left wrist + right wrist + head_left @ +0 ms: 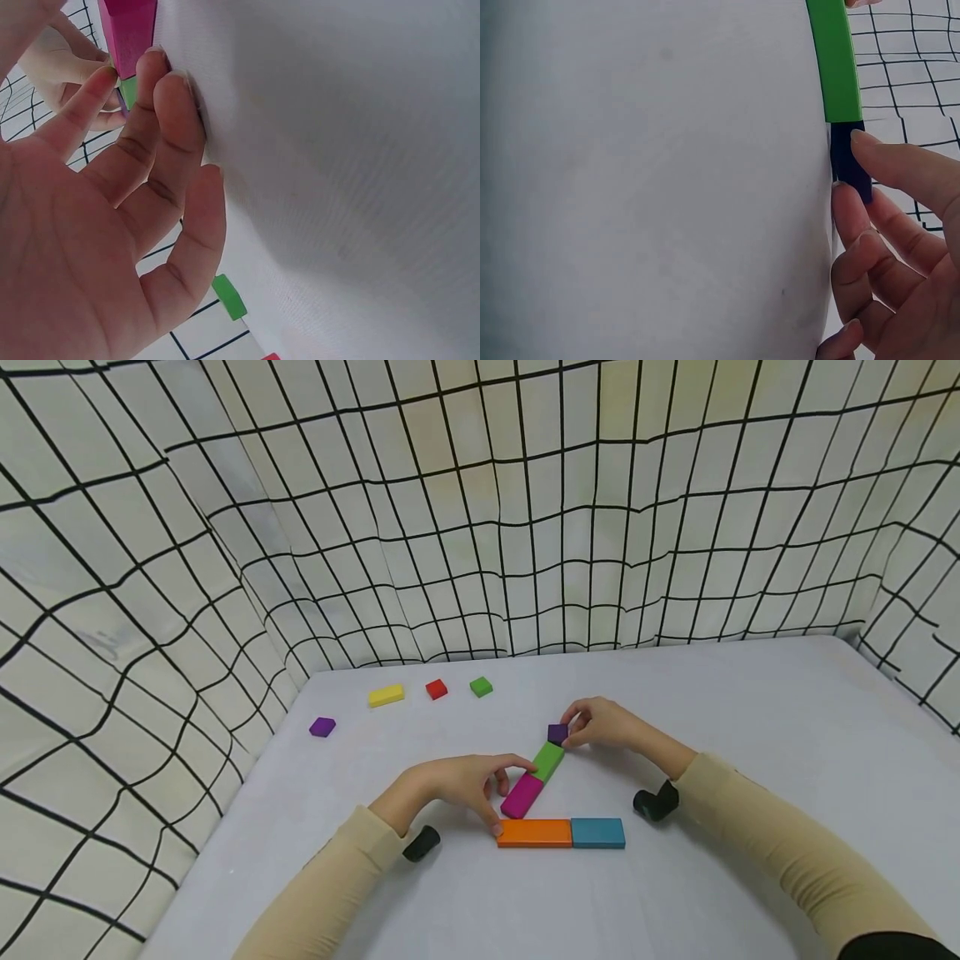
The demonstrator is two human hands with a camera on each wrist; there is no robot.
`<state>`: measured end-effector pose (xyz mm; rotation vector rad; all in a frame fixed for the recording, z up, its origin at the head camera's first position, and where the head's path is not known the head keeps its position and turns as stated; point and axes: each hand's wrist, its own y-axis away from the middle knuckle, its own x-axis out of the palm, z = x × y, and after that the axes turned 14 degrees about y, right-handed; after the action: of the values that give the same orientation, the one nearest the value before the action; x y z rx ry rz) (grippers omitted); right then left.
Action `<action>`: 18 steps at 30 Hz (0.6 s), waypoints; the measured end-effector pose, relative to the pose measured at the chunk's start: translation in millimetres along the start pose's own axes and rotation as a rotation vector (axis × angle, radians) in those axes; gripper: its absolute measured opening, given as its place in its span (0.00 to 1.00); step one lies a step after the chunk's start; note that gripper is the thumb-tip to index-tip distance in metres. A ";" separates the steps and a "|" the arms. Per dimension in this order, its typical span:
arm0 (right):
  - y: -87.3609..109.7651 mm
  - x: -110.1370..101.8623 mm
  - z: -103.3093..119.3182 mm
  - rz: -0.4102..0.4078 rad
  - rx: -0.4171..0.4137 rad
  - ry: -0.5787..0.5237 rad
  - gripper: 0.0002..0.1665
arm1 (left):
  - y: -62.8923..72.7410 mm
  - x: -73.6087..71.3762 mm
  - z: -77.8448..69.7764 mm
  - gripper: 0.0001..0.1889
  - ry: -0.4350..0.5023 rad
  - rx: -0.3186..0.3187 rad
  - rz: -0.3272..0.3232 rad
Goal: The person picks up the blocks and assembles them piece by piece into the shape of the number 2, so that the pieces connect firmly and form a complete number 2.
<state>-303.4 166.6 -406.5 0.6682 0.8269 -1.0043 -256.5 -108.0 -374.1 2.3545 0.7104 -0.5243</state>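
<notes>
My right hand (603, 724) pinches a small dark purple block (557, 733) between thumb and fingers. In the right wrist view this block (848, 159) sits against the end of a longer green block (836, 64). A magenta block (522, 796) continues the slanting row below the green block (548, 762). My left hand (465, 782) has its index fingertip at the green block near the magenta one. Its thumb tip is at the left end of an orange block (534, 833). A blue block (597, 833) adjoins the orange one. In the left wrist view the fingers curve loosely beside the magenta block (132, 34).
Farther back on the white table (720, 702) lie a yellow block (386, 696), a red block (437, 689) and a small green block (482, 687). A purple block (322, 727) lies near the left edge. Black netting (517, 535) surrounds the table's back and sides.
</notes>
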 end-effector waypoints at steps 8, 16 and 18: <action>-1.6 0.3 -0.6 0.005 -0.012 0.018 0.20 | -0.1 -0.8 1.0 0.46 -0.012 0.008 0.002; -0.5 -1.2 1.4 0.027 -0.005 0.027 0.20 | -0.9 -0.8 1.6 0.46 -0.016 0.009 0.004; -0.5 -1.4 1.7 0.030 -0.005 0.027 0.20 | -1.3 -0.9 2.2 0.46 -0.016 0.008 0.004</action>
<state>-303.9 165.7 -404.5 0.6899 0.8401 -0.9675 -258.4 -108.9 -375.8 2.3563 0.6968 -0.5444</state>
